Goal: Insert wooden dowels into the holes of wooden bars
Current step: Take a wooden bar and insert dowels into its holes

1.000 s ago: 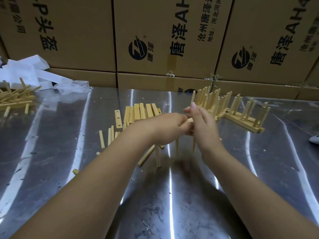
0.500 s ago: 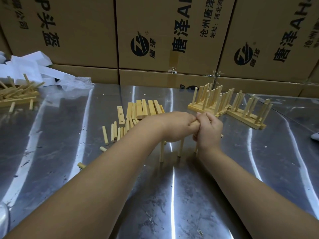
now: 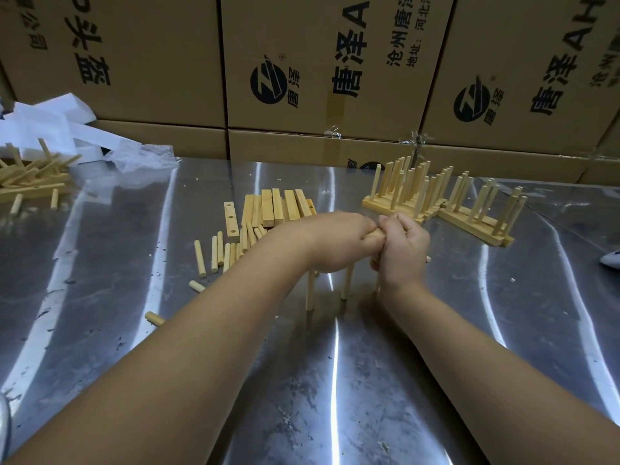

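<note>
While the fingers (image 3: pixel 392 226) of both hands are curled tight, they hold one wooden bar (image 3: pixel 375 237) between them. The left hand (image 3: pixel 339 245) grips the left part of the bar and the right hand (image 3: pixel 404 255) grips the right part, and the two hands touch in the middle. Only a small bit of the bar shows between them. Three dowels (image 3: pixel 347 281) stick down from under the hands, like little legs, and their tips touch the shiny table (image 3: pixel 335 380). I think the hands are pushing the bar down so the dowels go deeper into the holes.

The bar looks light, hard and stiff. It will not bend. The dowels are thin and smooth, so they can roll away or tip if the push is not straight. It is best to hold the bar from the top, near both ends, and press straight down. A dowel is best held by its middle.

Just left of the hands lie loose dowels (image 3: pixel 214 253), near a stack of bars (image 3: pixel 278 208) with no dowels in them. Farther away on the right stand finished bars (image 3: pixel 412 196) with their dowels pointing up. Far to the left is a messy pile of wood pieces (image 3: pixel 30 177) by some white paper (image 3: pixel 50 125). Big brown boxes (image 3: pixel 151 62) stand at the far edge of the table.
</note>
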